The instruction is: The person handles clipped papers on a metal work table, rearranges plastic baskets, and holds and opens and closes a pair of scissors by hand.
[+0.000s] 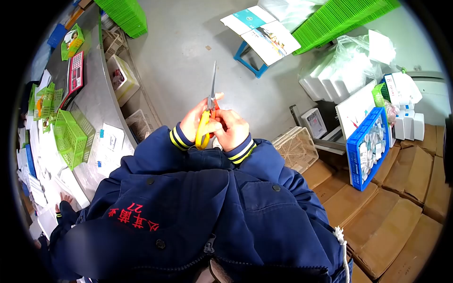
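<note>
In front of my chest is a pair of scissors (203, 129) with yellow and orange handles, the metal blades pointing away from me and close together. My left hand (192, 121) is closed around the handle side. Against it from the right, my right hand (232, 130) has its fingers curled and pressed at the orange part of the handles. Fingers of both hands overlap there, so the exact grip is partly hidden.
A metal table (96, 70) runs along the left with green baskets (71, 141) and a red scale (75, 73). Ahead, a blue stool (257, 72) bears a flattened carton. Brown cartons (382, 231) and a blue crate (354, 162) are right. A co-worker's hand (65, 200) shows left.
</note>
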Demonstrator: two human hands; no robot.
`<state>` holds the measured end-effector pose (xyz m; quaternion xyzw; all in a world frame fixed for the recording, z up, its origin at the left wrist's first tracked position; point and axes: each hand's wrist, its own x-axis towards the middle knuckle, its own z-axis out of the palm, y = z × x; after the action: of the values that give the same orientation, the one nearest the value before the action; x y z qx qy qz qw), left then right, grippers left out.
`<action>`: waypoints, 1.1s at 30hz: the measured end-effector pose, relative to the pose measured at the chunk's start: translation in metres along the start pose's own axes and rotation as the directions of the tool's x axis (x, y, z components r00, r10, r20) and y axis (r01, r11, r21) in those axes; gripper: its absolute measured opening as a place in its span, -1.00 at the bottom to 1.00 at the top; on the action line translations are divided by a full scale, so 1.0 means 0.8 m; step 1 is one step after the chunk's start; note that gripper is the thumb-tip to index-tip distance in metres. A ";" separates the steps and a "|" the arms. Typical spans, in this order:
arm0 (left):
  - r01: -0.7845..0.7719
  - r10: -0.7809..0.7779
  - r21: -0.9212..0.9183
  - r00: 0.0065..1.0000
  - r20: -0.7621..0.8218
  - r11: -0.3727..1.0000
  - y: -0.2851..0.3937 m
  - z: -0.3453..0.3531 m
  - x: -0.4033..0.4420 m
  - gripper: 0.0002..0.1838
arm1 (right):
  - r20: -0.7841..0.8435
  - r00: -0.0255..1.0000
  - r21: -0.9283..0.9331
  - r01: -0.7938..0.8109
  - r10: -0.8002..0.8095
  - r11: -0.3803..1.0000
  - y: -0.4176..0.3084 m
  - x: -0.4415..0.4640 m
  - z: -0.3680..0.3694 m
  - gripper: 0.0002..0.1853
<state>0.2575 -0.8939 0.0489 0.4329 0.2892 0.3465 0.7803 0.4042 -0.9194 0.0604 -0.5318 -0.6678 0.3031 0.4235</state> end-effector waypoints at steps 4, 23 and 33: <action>0.087 -0.079 -0.060 0.988 0.132 0.994 0.011 -0.010 -0.007 -0.07 | 0.065 0.998 -0.036 0.014 -0.011 0.999 0.006 0.007 -0.019 -0.90; 0.002 -0.012 0.129 0.997 0.080 0.992 0.011 0.009 -0.022 -0.29 | 0.060 0.962 0.496 -0.260 0.266 0.829 -0.005 0.036 -0.053 -0.83; -0.065 0.071 0.262 0.997 -0.014 0.963 0.024 0.029 -0.019 -0.26 | 0.070 0.953 0.583 -0.280 0.296 0.763 0.005 0.026 -0.047 -0.83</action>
<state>0.2604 -0.9093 0.0788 0.5377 0.3264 0.3367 0.7007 0.4379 -0.9001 0.0797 -0.4751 -0.4463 0.5484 0.5237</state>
